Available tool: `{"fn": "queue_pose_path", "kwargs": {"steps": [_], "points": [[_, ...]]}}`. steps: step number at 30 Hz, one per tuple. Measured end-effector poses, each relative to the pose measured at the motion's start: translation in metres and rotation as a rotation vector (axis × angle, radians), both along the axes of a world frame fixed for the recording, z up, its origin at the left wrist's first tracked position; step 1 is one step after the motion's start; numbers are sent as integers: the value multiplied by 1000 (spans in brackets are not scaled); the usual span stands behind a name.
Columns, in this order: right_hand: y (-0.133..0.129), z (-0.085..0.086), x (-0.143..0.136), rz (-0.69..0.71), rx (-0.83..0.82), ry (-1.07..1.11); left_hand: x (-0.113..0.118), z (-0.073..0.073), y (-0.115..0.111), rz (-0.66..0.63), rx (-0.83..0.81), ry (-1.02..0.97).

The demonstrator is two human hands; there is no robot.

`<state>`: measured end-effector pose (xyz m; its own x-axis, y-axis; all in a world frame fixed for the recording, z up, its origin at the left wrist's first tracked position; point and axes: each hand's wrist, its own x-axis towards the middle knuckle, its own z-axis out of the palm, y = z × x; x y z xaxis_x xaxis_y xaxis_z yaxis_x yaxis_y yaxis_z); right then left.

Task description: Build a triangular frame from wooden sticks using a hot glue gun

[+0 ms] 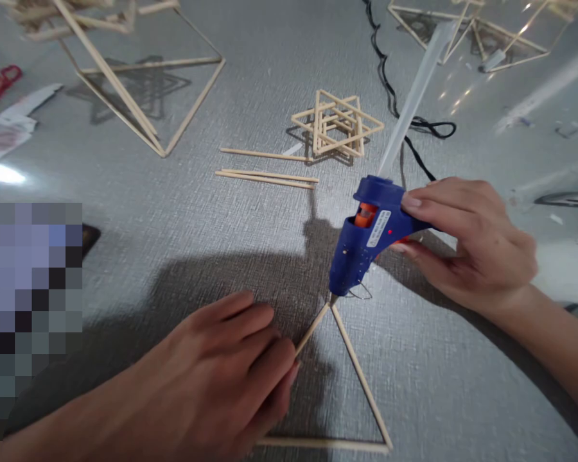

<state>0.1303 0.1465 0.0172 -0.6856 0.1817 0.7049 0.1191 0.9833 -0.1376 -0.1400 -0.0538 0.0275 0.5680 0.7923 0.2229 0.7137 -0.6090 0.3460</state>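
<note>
Glue gun [366, 237] gripped by curled right hand [481, 244] | wooden stick [312, 330] pinched by left hand [241, 372], fingers bent | stick corner touched by nozzle [334, 299]

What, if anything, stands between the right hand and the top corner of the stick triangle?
Only the blue glue gun held by the right hand, its nozzle at that corner. The left hand is off to one side.

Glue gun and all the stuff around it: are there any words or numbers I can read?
No text can be read.
White sticker on the blue glue gun: tiny dark print, too small to read.
White scrap at the left: faint reddish marks, too blurred.
</note>
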Motion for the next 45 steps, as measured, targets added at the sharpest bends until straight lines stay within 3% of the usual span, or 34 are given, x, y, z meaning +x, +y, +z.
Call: {"fn": "queue_pose_path", "kwargs": {"steps": [45], "points": [[-1,2,-4,-20,49,43,2,5,1,26,-18,2]]}}
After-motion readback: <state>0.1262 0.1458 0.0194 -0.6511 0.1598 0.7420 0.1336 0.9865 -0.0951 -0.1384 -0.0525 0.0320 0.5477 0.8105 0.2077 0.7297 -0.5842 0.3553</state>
